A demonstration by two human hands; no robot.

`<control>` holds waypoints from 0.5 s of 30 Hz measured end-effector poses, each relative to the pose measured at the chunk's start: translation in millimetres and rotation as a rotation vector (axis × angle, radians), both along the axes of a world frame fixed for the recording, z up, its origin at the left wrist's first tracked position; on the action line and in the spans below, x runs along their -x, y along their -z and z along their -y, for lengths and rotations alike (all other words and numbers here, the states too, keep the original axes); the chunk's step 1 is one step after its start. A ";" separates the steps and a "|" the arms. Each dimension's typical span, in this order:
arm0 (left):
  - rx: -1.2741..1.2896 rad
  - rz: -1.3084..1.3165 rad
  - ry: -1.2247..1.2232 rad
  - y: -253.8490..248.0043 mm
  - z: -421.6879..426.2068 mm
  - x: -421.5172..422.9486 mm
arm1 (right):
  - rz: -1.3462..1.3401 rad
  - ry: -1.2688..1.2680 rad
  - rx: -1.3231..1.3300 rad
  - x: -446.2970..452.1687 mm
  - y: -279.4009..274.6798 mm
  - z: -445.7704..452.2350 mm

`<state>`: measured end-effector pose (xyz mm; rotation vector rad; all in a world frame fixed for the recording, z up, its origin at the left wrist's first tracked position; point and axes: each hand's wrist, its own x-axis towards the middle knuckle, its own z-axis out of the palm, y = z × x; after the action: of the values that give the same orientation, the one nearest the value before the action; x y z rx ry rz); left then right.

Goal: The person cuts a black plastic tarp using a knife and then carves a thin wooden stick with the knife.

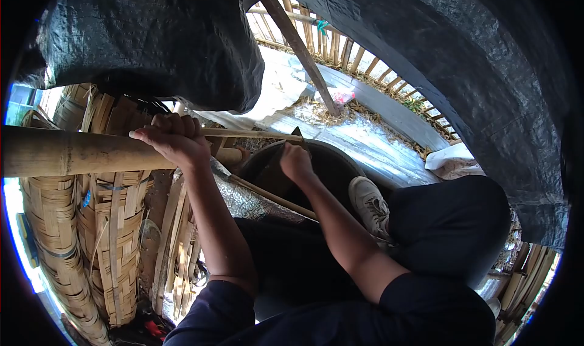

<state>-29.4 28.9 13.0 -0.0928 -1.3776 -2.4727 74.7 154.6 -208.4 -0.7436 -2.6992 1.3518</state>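
A thick bamboo pole (91,152) comes in from the left edge. My left hand (176,140) is closed on it near its right part, thumb lying along the pole. From beside that fist a thin pale bamboo strip (255,134) runs right to a dark, pointed knife blade (297,133). My right hand (296,162) is a fist just below the blade, closed on the knife; its handle is hidden by the fingers. A long curved wooden stick (274,195) passes below the strip and under my right forearm. Behind my right hand is a dark round tub (337,160).
Tall woven bamboo baskets (115,242) stand at the left. Black tarpaulin (158,42) hangs overhead and on the right. A slanting wooden post (298,51) stands ahead, before a bamboo fence (340,45). My shoe (370,206) is beside the tub.
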 end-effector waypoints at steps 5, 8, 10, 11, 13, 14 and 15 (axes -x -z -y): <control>0.031 0.025 -0.107 0.0 5.7 2.5 | 0.065 -0.024 0.125 0.9 -15.5 12.6; 0.000 0.053 -0.118 0.1 10.9 4.8 | 0.194 0.159 0.076 -18.3 34.8 -7.9; -0.009 0.029 -0.070 -3.0 4.7 0.8 | 0.297 0.154 0.067 -19.8 35.0 -19.2; -0.017 0.015 -0.028 -2.7 2.2 -0.4 | 0.296 0.157 0.067 -15.4 35.8 -13.9; -0.011 -0.006 -0.001 2.4 0.1 2.5 | 0.036 -0.009 0.065 -3.7 -4.9 5.1; -0.005 -0.034 0.028 4.6 -0.3 2.3 | 0.044 -0.013 0.065 -0.3 -21.3 8.7; -0.004 -0.033 0.026 3.3 -2.0 0.3 | 0.056 0.000 0.095 5.3 -34.6 11.2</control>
<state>-29.7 30.9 9.7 -0.1511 -1.3664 -2.4838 69.4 143.3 -173.8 -0.8009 -2.6928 1.4906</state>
